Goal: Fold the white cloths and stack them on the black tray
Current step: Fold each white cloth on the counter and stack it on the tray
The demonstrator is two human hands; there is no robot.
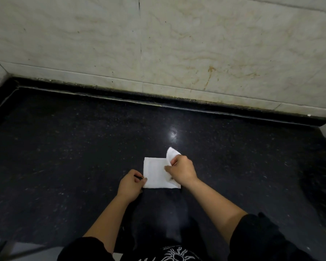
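Nearest, at 6 o'clock, is a black shirt (167, 255) with a white print, and a black sleeve (262, 240) at 5 o'clock. Two bare forearms reach forward over the dark speckled tabletop (64, 147). The left hand (132, 183) has its grip closed on the 7 o'clock corner of the white cloth (154, 172), pinching it between thumb and fingers. The cloth lies flat in the middle of the tabletop, folded to a rough square. The right hand (181, 171) grips the cloth's 3 o'clock side with curled fingers and holds a flap raised, pointing to 1 o'clock. Beyond, at 12 o'clock, a bright spot (173, 133) of light shines on the tabletop. Farthest stands a pale, stained tiled wall (177, 44).
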